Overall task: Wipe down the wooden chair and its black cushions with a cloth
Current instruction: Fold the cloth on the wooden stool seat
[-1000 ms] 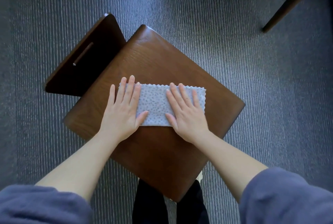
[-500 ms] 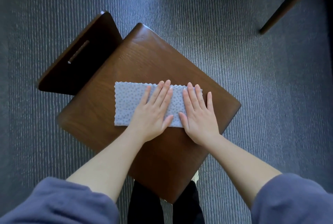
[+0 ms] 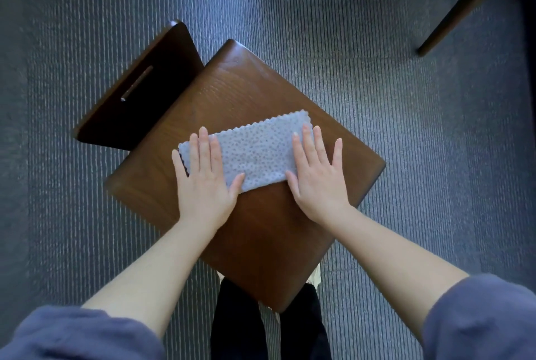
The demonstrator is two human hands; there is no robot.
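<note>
Head view, looking steeply down onto wooden chair seat point(image 3: 261, 243). Found cloth point(image 3: 258, 153), pale blue, dotted, zigzag-cut edges, spread flat across middle of seat, a little toward far-right edge. Pinned at its two short ends by left hand point(image 3: 204, 182) and right hand point(image 3: 317, 178). Both palm-down, fingers straight and slightly splayed, pressing rather than pinching; no curl round fabric anywhere. Right little finger off cloth, on bare wood.

Judged cloth thin, light, limp: likely to bunch or skid under one palm alone. Best worked with flat pressure at both ends, or gathered at a corner for lifting. Judged seat stiff, smooth, glossy moulded wood with rounded corners; little friction expected, easy glide, no fragility.

Noted backrest point(image 3: 139, 93) at far left of seat, very dark, with narrow slot cut-out; cannot tell whether bare wood or padded. Underneath, grey-blue ribbed carpet point(image 3: 435, 156) on all sides. Legs point(image 3: 452, 14) of other wooden furniture at far right and top edge, well apart from chair. Bare forearms, blue-grey sleeves point(image 3: 72, 333) at near corners of view; dark trousers point(image 3: 240, 325) just below near corner of seat.
</note>
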